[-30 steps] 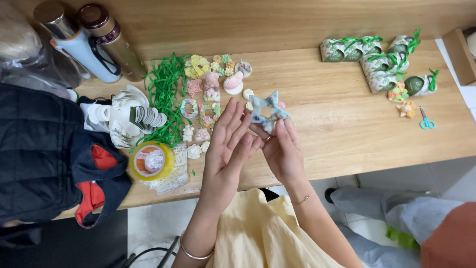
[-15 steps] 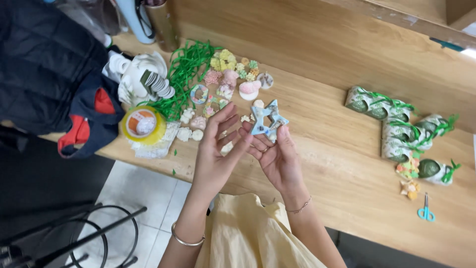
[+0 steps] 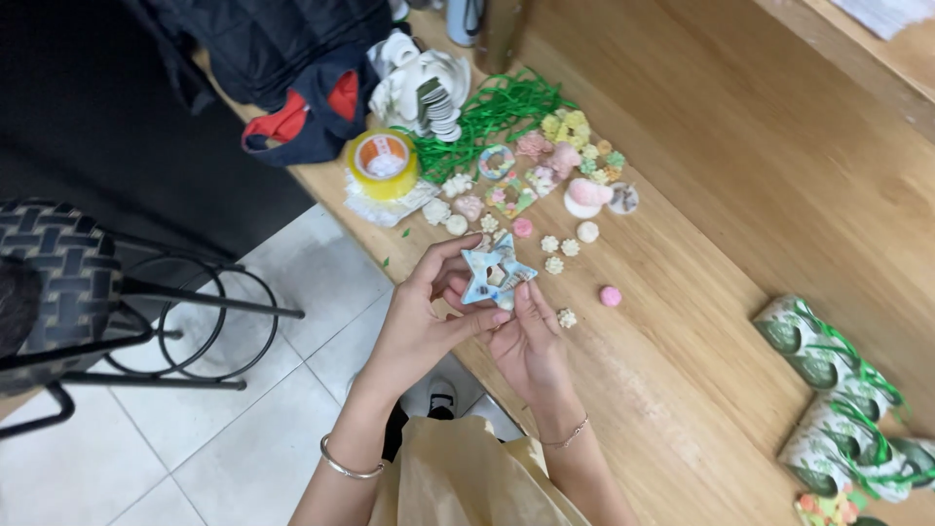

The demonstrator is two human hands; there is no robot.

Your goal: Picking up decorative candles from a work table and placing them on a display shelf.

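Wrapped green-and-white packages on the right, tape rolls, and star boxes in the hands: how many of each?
Star box, held by left hand and right hand: 1
Yellow tape roll: 1
Green-and-white packages: 3 visible, others possibly cut off
Total: 5

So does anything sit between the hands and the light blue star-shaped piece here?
No. Both hands already grip the light blue star piece: the left hand from the left edge, the right hand from below, fingertips directly on it. The small shells and beads lie on the wooden table beyond it, not between.
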